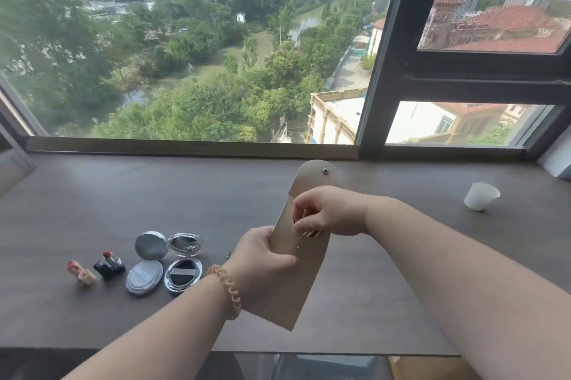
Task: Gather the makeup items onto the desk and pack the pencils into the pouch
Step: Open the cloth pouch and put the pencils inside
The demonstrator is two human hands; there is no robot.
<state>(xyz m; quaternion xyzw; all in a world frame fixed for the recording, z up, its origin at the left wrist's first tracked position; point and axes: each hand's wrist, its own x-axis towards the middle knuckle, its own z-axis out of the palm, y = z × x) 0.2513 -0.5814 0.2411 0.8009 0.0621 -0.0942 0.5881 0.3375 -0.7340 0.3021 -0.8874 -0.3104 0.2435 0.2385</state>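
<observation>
Right hand [332, 212] is pinched narrow at the mouth of the pouch [304, 259], fingertips on the gold-coloured ends of the pencils [312, 233], which poke just out of the opening; how many there are I can't tell. Left hand [265, 268] is wrapped around the pouch body from the left side, holding it tilted above the desk [386, 287], flap up and open with its snap stud showing. Coil bracelet [230, 293] on the left wrist. Step in hand looks like the packing one: pencils mostly seated. Next move, I'd guess: push the ends fully under the lip, then fold the flap down and press the snap onto the small stud on the front; left hand needs to keep the pouch steady for that. Gathering looks done: two open compacts [163, 262], a red lipstick [109, 262] and a pink lipstick [80, 271] sit in a row on the desk left of the hands, well apart from the pouch. White cup [481, 195] far right, irrelevant. A thin dark tip near the left wrist, unclear what. No readable brand, label or writing anywhere; too small or blurred.
</observation>
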